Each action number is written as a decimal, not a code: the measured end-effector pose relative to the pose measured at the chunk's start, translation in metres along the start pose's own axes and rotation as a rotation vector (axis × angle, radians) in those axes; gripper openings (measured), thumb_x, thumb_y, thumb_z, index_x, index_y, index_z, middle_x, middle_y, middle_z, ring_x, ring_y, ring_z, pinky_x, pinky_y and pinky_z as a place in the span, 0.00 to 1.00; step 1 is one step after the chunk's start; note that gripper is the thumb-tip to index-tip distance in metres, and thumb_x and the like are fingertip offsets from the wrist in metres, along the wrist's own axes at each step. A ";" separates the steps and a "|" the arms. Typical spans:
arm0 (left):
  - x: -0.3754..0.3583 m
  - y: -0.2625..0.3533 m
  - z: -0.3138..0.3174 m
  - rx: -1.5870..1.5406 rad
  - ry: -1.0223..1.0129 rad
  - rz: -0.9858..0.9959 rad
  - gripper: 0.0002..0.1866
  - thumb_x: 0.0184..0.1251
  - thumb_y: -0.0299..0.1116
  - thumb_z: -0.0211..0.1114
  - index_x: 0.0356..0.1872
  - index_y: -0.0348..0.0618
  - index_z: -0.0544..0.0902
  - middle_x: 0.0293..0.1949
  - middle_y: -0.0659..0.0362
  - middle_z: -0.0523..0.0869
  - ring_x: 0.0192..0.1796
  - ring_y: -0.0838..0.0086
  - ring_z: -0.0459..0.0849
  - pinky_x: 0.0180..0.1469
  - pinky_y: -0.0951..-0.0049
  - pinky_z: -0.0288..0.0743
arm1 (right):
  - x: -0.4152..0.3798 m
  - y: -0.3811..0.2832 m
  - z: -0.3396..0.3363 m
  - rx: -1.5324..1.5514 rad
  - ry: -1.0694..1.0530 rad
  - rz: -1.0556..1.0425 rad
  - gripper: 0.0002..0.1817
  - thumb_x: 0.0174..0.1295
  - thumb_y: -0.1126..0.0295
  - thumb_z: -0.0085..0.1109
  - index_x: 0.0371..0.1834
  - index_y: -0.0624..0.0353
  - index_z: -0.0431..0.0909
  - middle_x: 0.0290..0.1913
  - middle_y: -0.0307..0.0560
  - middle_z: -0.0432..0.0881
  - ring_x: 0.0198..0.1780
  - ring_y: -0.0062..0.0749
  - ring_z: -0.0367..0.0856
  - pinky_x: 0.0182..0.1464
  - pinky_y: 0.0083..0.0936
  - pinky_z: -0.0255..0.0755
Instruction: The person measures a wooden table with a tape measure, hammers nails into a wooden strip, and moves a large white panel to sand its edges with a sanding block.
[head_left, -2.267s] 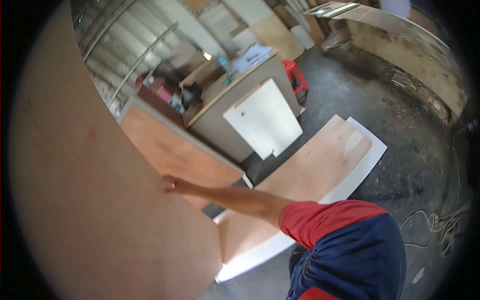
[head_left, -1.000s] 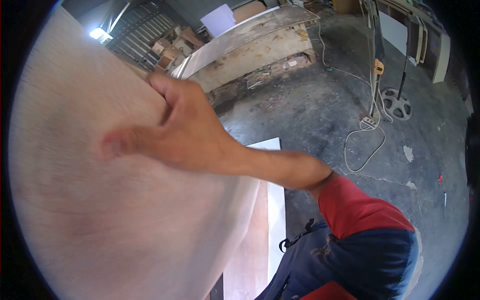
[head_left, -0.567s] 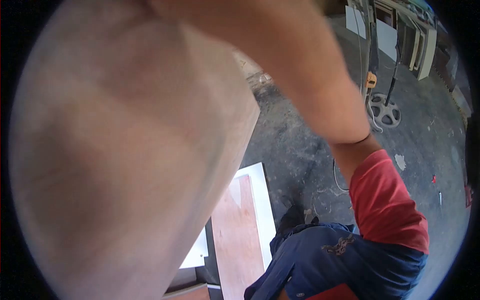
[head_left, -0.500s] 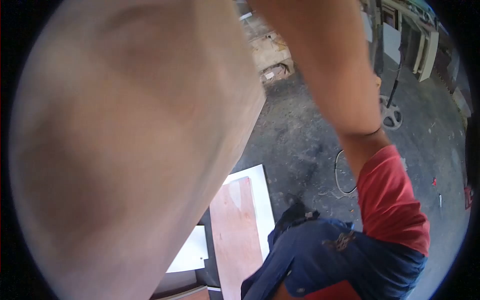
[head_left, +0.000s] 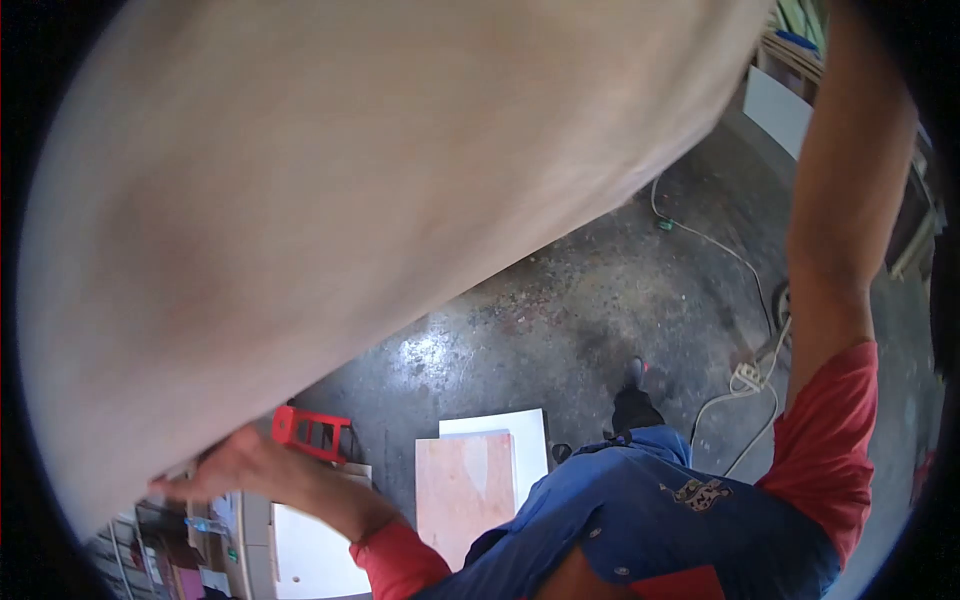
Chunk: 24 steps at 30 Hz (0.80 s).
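Note:
A large pale wooden board (head_left: 380,180) fills the upper left of the view, very close to the camera and blurred. My left hand (head_left: 225,465) grips its lower edge near the bottom left corner, fingers closed at the edge. On the right side my right arm (head_left: 845,210) reaches up beyond the top of the frame; the right hand is out of sight.
On the grey floor (head_left: 530,330) lie a pinkish plywood sheet (head_left: 460,490) and a white panel (head_left: 530,440). A red plastic stool (head_left: 315,432) stands left of them. A cable with a power strip (head_left: 745,377) runs at right. A white sheet (head_left: 778,108) leans at upper right.
The large board has swung, its lower edge now less steep and reaching farther right. My left hand has come into view at that edge. My right arm has shifted to the right.

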<state>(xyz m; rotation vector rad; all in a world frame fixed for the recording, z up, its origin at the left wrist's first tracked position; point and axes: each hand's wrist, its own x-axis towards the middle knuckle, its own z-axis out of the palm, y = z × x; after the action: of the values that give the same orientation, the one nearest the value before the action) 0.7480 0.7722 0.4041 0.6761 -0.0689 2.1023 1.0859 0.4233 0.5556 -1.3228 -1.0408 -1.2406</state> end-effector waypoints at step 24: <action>-0.235 -0.727 -0.056 -0.012 0.136 -1.019 0.47 0.70 0.73 0.40 0.77 0.48 0.51 0.74 0.56 0.62 0.73 0.63 0.64 0.71 0.55 0.63 | -0.048 0.466 0.404 -0.992 -0.048 -0.186 0.37 0.47 0.43 0.77 0.54 0.62 0.84 0.42 0.50 0.88 0.41 0.32 0.87 0.47 0.33 0.80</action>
<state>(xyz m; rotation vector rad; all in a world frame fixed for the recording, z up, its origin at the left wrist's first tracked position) 1.3954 1.0448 0.0970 0.4140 0.2850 1.1516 1.5934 0.7673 0.4698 -2.0146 -0.5630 -2.0009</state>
